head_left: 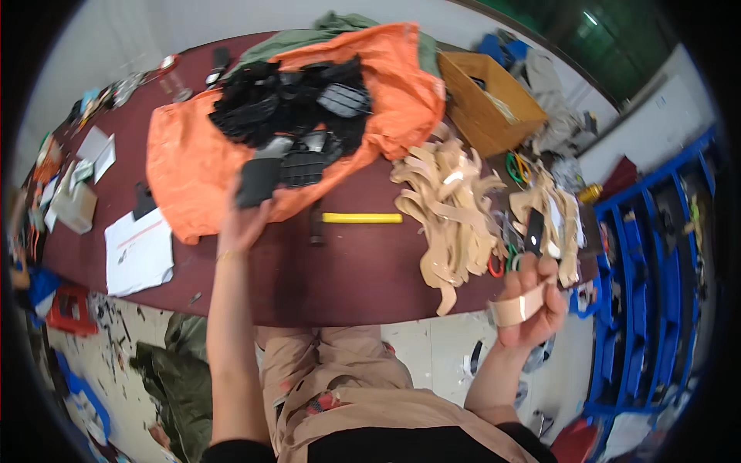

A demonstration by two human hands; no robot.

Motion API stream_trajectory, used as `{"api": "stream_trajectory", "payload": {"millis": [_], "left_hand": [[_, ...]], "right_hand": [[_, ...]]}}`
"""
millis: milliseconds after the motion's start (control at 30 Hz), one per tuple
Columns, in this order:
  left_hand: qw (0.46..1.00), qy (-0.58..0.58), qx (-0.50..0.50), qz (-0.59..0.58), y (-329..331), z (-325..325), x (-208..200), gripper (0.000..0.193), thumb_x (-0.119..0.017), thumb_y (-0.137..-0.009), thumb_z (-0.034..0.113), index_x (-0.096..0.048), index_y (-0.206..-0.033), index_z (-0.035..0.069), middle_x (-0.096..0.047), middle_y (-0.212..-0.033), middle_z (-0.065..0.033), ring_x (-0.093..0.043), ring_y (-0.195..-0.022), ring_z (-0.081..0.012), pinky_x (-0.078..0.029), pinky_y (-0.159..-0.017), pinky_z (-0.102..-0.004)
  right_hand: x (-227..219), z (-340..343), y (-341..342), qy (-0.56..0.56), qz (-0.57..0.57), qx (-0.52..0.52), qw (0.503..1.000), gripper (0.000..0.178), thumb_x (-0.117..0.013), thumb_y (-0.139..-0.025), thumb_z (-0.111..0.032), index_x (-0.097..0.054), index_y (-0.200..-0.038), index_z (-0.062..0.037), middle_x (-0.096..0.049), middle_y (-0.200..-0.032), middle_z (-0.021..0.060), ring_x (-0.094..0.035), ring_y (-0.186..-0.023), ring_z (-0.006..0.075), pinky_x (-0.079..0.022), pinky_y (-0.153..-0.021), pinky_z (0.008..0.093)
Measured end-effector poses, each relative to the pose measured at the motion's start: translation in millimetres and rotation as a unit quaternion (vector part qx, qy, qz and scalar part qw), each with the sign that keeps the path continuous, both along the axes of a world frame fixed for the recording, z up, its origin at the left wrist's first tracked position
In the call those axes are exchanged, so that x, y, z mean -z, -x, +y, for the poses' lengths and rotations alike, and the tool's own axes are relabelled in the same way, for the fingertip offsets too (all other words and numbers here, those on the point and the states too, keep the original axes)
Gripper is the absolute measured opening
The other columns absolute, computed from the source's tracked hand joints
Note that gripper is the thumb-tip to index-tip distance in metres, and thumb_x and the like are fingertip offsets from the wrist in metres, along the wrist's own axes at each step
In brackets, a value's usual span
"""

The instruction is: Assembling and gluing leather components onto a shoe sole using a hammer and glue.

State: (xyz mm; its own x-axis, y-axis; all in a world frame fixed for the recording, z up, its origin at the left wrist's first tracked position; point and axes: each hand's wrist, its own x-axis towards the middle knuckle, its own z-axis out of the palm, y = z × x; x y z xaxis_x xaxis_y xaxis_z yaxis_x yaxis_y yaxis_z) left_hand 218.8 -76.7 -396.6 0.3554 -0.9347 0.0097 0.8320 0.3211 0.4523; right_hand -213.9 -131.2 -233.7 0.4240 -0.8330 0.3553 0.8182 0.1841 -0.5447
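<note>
My left hand (244, 225) is closed on a flat black rectangular piece (259, 184), raised over the near edge of an orange sack (181, 143). On that sack lies a heap of dark plastic parts (255, 108), some with a ribbed grid. At the right front edge of the table, my right hand (549, 315) grips a glossy beige strip (519, 309) that curves across the palm. Beside it a tangled pile of similar beige strips (455, 212) covers the table. Between the two hands lies a hammer with a yellow handle (363, 218) and a dark head.
A wooden box (494, 108) stands at the back right. Scissors with red and green handles (498, 265) lie near the strips. White papers (139, 253) rest at left, near a white container (75, 204). Blue shelving (637, 285) stands on the right. A dark green bag (181, 378) is on the floor.
</note>
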Motion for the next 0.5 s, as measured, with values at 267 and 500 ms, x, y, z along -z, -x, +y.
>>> {"api": "stream_trajectory", "payload": {"millis": [267, 500], "left_hand": [[0.909, -0.183, 0.073, -0.366, 216.9, 70.7, -32.3, 0.059, -0.045, -0.093, 0.048, -0.047, -0.127, 0.000, -0.055, -0.120, -0.0209, -0.050, -0.115, -0.0407, -0.038, -0.102, -0.0513], [0.969, -0.189, 0.075, 0.141, 211.3, 45.6, -43.5, 0.043, -0.051, -0.093, 0.029, -0.042, -0.127, 0.005, -0.054, -0.121, -0.0124, -0.057, -0.105, -0.0252, -0.048, -0.092, -0.0421]], "right_hand": [[-10.0, 70.6, -135.1, 0.031, 0.203, -0.354, 0.913, 0.028, -0.059, -0.086, -0.014, -0.057, -0.108, 0.0043, -0.057, -0.103, 0.0091, -0.060, -0.082, 0.0151, -0.047, -0.076, 0.0297], [84.4, 89.2, -95.7, 0.027, 0.427, -0.136, 0.893, 0.018, -0.064, -0.087, -0.011, -0.058, -0.099, 0.0013, -0.063, -0.088, 0.0061, -0.061, -0.078, 0.0111, -0.050, -0.070, 0.0253]]}}
